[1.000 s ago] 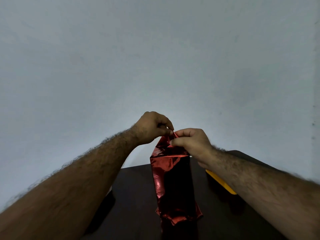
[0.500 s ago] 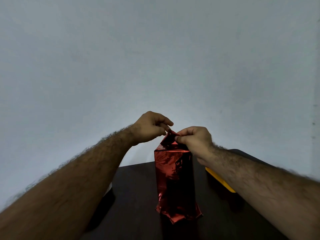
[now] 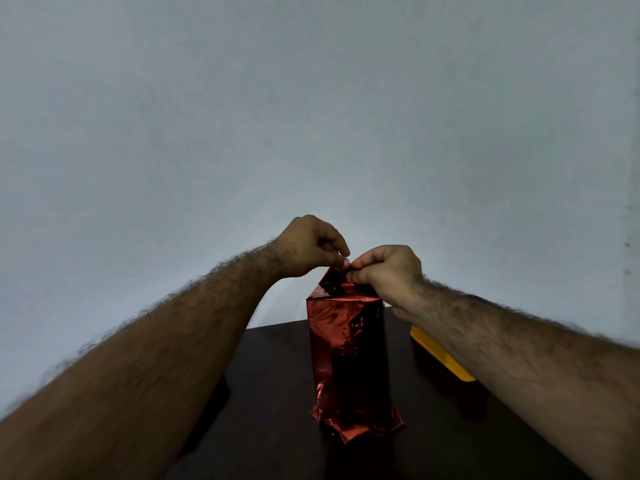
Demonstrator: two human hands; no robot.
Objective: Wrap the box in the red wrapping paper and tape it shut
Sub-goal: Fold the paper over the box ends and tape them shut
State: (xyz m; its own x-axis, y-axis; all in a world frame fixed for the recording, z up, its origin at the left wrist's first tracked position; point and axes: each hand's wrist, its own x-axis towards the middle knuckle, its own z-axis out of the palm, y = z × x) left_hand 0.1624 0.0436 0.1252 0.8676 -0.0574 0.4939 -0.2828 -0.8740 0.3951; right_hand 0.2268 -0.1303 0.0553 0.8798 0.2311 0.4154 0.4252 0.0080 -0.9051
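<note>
Box (image 3: 348, 355) upright, crinkly red foil, both hands pinching top

Shiny red wrapping paper (image 3: 346, 348), yellow tray (image 3: 440, 355)

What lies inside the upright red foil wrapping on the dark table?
Only the shiny red foil wrapping shows, with both hands pinching its top flap. Its contents are wholly covered; the squared edges suggest a box.

Both forearms reach forward; the left hand (image 3: 308, 245) and right hand (image 3: 386, 271) meet, fingertips curled and pinching
</note>
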